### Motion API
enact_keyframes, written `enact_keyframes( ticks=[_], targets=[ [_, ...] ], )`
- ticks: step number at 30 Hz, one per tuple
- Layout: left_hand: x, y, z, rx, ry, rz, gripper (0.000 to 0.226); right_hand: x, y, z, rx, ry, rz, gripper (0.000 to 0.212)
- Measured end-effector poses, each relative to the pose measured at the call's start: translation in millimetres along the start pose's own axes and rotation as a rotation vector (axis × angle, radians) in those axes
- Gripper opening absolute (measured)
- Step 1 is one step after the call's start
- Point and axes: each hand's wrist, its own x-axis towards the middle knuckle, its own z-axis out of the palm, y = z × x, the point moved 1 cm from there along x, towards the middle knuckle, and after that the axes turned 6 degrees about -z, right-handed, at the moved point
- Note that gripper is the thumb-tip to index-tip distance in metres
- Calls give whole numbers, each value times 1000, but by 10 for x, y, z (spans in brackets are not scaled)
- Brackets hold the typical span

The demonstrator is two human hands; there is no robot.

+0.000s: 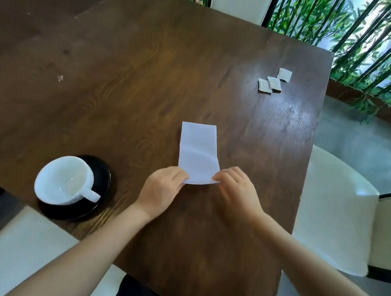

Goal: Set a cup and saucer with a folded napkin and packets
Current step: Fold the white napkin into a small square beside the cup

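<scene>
A white napkin [199, 150] lies as a long folded strip in the middle of the dark wooden table [148, 81]. My left hand [162, 189] pinches its near left corner and my right hand [235, 189] pinches its near right corner, lifting the near edge slightly. A white cup [62, 181] stands on a black saucer [101, 181] at the table's near left, handle pointing right. Three small white packets [274, 83] lie close together at the far right of the table.
A white chair [337, 213] stands at the table's right edge, and another white seat [23, 251] is at the near left. Bamboo plants behind dark bars [357, 38] fill the far right. A small speck [60, 78] lies on the table's left.
</scene>
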Motion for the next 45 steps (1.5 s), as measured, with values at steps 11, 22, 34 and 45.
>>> enact_keyframes(
  ticks=[11,22,34,45],
  targets=[
    [-294,-16,82,63,-182,45,20,-233,-92,92,-59,-28,-48,12],
    [620,-159,627,263,-539,-148,53,-345,-12,236,-48,-97,-73,11],
    [498,-223,752,399,-519,-101,72,-372,-47,270,-24,-37,-33,11],
    [-43,132,-312,-56,-267,-57,41,53,-285,-309,46,106,-19,8]
  ],
)
